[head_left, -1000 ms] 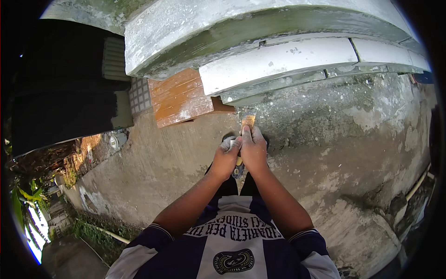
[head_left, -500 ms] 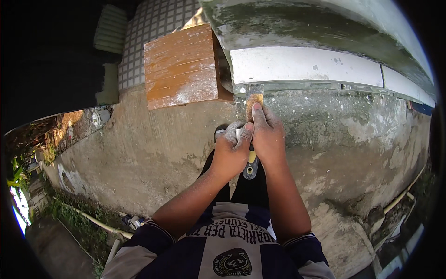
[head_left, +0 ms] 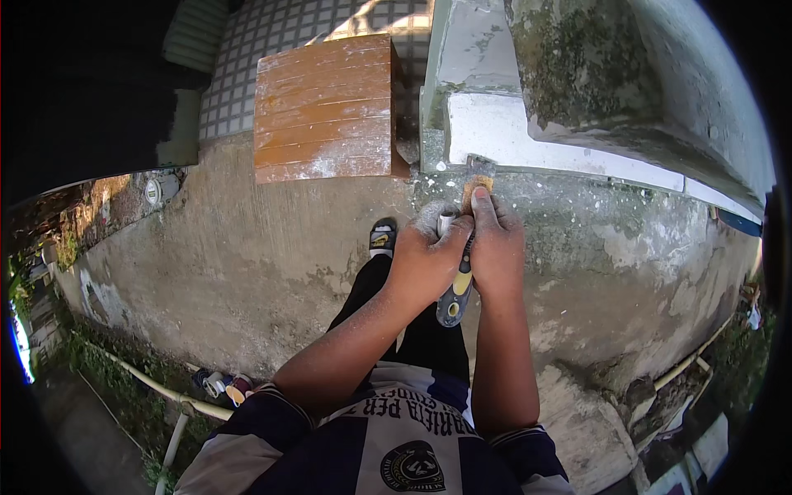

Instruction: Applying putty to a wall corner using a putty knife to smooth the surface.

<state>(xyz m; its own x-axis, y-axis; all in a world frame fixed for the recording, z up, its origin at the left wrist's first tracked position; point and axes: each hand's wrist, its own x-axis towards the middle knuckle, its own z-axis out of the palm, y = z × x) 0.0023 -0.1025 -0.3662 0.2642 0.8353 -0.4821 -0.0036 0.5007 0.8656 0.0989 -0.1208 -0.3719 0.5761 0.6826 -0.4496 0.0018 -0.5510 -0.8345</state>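
Note:
Both of my hands are closed close together over a putty knife with a grey-and-yellow handle (head_left: pixel 458 293) pointing toward me. My right hand (head_left: pixel 495 252) grips it, thumb on the scraper's blade (head_left: pixel 481 170), which has a rusty tan patch and points away from me. My left hand (head_left: pixel 429 260), dusty white at the fingers, grips a small white object (head_left: pixel 445 223) against the knife; I cannot make out what it is.
An orange-brown wooden box (head_left: pixel 322 107) stands beside a weathered concrete step with white edging (head_left: pixel 487 124). Below is stained concrete ground (head_left: pixel 280 239), with my sandalled foot (head_left: pixel 382 239) on it. Pipes (head_left: pixel 198 406) and shoes (head_left: pixel 216 384) lie lower left; grid tiles (head_left: pixel 227 99) lie beyond.
My view has turned, so the box appears higher and more of the tiles shows. Both hands and the knife have shifted right in the picture, still held together.

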